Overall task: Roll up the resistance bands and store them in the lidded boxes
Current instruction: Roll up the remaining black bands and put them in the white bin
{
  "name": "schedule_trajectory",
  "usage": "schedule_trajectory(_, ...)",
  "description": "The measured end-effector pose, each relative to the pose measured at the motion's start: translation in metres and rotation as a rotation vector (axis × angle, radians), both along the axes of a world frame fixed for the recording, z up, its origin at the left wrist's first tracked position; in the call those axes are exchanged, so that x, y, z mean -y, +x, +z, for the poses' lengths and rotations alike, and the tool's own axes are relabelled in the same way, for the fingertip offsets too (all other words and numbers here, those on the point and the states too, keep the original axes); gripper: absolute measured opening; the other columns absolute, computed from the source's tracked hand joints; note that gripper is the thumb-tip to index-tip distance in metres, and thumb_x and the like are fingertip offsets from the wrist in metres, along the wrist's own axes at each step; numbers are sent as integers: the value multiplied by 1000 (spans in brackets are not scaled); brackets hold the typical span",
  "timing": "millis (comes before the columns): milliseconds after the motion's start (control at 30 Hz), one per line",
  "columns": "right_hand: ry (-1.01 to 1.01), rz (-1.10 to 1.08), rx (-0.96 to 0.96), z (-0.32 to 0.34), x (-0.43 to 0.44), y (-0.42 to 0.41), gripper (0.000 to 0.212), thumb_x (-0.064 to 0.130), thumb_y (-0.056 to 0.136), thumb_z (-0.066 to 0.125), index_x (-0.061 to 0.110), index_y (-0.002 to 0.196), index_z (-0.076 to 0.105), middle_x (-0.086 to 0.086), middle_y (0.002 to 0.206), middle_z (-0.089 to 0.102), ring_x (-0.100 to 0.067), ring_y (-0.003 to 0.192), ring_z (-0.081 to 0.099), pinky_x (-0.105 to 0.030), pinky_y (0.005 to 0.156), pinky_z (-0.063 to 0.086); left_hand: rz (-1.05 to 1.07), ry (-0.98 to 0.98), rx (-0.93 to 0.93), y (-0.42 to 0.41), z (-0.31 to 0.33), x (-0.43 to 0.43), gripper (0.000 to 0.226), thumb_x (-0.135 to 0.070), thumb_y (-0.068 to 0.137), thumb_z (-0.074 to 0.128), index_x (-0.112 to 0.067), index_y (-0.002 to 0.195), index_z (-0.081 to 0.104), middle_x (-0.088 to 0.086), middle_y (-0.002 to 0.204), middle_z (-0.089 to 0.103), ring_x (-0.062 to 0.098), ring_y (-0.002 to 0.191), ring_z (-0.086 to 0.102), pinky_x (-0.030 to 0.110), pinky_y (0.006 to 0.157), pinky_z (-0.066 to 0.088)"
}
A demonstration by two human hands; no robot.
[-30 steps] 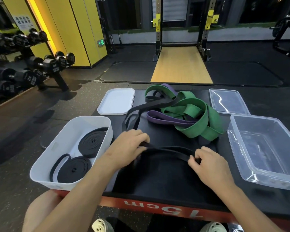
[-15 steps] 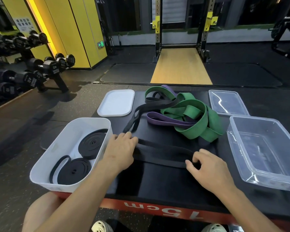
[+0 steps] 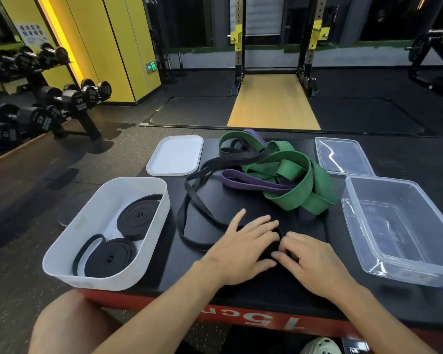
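A long black resistance band (image 3: 189, 221) lies in a slack loop on the black platform (image 3: 241, 297). My left hand (image 3: 243, 247) presses flat on the band's near end, fingers spread. My right hand (image 3: 315, 260) is right beside it, its fingertips curled and pinching the same band where the two hands meet. A tangle of green bands (image 3: 292, 180), a purple band (image 3: 241, 178) and another black band (image 3: 238, 157) lies behind. The white box (image 3: 69, 249) at the left holds two rolled black bands (image 3: 138, 215) (image 3: 110, 256).
An empty clear box (image 3: 368, 251) stands at the right with its clear lid (image 3: 343, 159) behind it. A white lid (image 3: 175, 154) lies at the back left. The platform's red front edge (image 3: 266, 320) is near me. Dumbbell racks (image 3: 49, 108) stand far left.
My left hand has slid right along the band to meet my right hand in the middle. The band, stretched flat between them before, now trails left in a loose loop.
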State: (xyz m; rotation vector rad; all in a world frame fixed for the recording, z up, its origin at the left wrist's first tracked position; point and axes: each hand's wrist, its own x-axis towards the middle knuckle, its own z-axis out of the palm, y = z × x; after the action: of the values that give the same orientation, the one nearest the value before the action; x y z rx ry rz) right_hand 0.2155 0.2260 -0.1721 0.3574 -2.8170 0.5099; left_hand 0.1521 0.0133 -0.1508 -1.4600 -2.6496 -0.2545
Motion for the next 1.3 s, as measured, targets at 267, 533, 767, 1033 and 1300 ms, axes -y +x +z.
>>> schedule_trajectory(267, -34, 83, 92, 11, -2, 6, 16, 50, 84, 58, 41, 96, 53, 21, 90, 44, -1, 86, 49, -30, 70, 49, 39, 70, -116, -3, -10, 4, 58, -43, 98, 54, -31, 152, 37, -6, 146, 40, 19, 144, 31, 43, 123, 20)
schedule_trajectory(533, -35, 46, 36, 7, -2, 4, 15, 50, 86, 57, 37, 94, 60, 24, 104, 44, -3, 96, 45, -27, 62, 50, 37, 118, 8, 4, -6, -9, 56, -32, 92, 46, -22, 147, 44, -7, 151, 37, 10, 156, 11, 54, 127, 2)
schedule_trajectory(767, -179, -53, 80, 7, -1, 3, 22, 34, 89, 66, 40, 100, 49, 24, 104, 55, -2, 100, 54, -33, 75, 54, 104, 183, -47, 9, -14, -18, 27, -28, 94, 42, -26, 117, 55, -12, 112, 57, 10, 112, 55, 44, 120, 24)
schedule_trajectory(1033, -483, -173, 125, -1, -1, -10, 43, 16, 83, 84, 50, 102, 65, 23, 94, 71, 0, 97, 64, -20, 87, 50, 114, 346, -132, 11, -25, -11, 27, -27, 99, 62, -29, 125, 70, -14, 103, 69, 10, 89, 60, 32, 87, 42)
schedule_trajectory(1300, -412, -152, 77, -6, 7, -6, 29, 20, 83, 85, 36, 107, 80, 14, 83, 65, -3, 78, 64, -18, 74, 52, 180, 408, -15, 11, -20, -10, 15, -30, 97, 65, -31, 111, 72, -18, 100, 73, 4, 92, 61, 26, 85, 44)
